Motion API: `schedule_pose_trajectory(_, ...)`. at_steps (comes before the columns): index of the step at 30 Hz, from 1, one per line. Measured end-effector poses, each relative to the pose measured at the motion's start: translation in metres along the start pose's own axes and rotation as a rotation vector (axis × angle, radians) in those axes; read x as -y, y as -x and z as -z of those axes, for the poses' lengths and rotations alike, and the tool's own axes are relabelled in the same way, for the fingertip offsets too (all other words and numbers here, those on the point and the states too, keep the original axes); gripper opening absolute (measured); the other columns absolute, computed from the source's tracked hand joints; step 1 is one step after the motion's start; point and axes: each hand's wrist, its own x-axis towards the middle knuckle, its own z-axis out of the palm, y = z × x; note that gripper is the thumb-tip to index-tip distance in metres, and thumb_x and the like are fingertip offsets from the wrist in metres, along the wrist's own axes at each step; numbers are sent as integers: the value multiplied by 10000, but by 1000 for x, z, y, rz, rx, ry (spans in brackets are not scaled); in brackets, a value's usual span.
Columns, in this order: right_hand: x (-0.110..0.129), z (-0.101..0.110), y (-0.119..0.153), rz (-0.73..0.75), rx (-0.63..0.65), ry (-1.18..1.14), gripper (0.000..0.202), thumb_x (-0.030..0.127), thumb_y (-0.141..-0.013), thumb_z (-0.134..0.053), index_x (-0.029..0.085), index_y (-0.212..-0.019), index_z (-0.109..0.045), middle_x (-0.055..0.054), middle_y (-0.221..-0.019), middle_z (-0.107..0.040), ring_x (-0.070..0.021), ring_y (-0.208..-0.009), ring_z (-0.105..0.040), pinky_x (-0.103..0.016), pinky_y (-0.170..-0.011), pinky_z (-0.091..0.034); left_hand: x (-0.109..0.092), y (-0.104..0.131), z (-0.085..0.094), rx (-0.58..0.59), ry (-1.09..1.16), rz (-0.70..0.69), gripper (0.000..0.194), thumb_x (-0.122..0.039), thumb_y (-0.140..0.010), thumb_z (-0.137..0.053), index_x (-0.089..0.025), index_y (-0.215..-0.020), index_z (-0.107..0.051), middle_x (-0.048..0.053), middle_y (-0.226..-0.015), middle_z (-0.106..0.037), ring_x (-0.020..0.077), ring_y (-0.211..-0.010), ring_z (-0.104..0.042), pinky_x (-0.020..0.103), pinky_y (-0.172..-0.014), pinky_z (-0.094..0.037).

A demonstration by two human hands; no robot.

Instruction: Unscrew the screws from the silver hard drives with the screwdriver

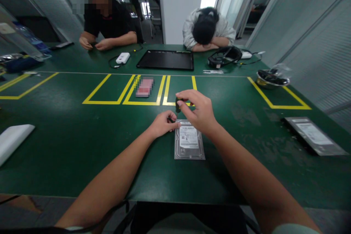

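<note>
A silver hard drive [188,142] with a white label lies flat on the green table in front of me. My right hand [201,111] is closed around the dark handle of a screwdriver [178,105], which stands upright with its tip down at the drive's far left corner. At that same corner, my left hand [163,123] grips the edge of the drive, its thumb on top and its fingers curled beside the screwdriver shaft. The exact contact of the tip is too small to make out.
Another hard drive [315,135] lies at right, near a metal bowl [272,80] of dark items. Beyond the yellow tape are a black flat panel [166,59] and a headset [223,57]. A white object [15,140] sits at left. Two people sit opposite.
</note>
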Motion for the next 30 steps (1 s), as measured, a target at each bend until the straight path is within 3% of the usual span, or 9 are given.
schedule_pose_trajectory(6, 0, -1, 0, 5, -10, -12, 141, 256, -891, -633, 199, -1009, -687, -71, -992, -709, -184, -957, -656, -344, -823, -543, 0, 0, 1, -11, -5, 30, 386, -379, -687, -802, -167, -850, -524, -29, -720, -583, 91, -510, -572, 211, -447, -444)
schedule_pose_trajectory(12, -2, -1, 1, 2, 21, -16, 205, 152, -921, -536, 190, -1076, -665, -71, -1081, -736, -186, -1037, -667, -370, -910, -530, 1, 0, 0, -5, 6, 41, 404, -394, -674, -811, -163, -859, -537, -19, -725, -595, 99, -527, -581, 210, -450, -445)
schedule_pose_trajectory(18, -4, -2, 2, -37, -24, -7, 150, 258, -886, -635, 201, -1014, -689, -69, -980, -672, -176, -911, -639, -335, -771, -555, 0, 0, 0, -10, 8, 30, 397, -384, -679, -810, -161, -858, -536, -26, -706, -595, 94, -508, -571, 209, -446, -434)
schedule_pose_trajectory(24, -6, -1, 2, -8, 18, -16, 233, 177, -930, -518, 225, -1098, -671, -50, -1097, -730, -188, -1067, -660, -393, -938, -529, 1, -1, 1, -11, -2, 29, 401, -393, -676, -813, -160, -861, -545, -19, -721, -610, 98, -517, -584, 209, -447, -437)
schedule_pose_trajectory(30, -5, -3, 3, -11, 61, -11, 326, 136, -925, -475, 196, -1183, -665, -81, -1193, -713, -192, -1153, -643, -404, -992, -525, 3, -1, 0, -20, -18, 38, 396, -395, -679, -813, -162, -860, -548, -11, -736, -622, 101, -526, -590, 214, -454, -447)
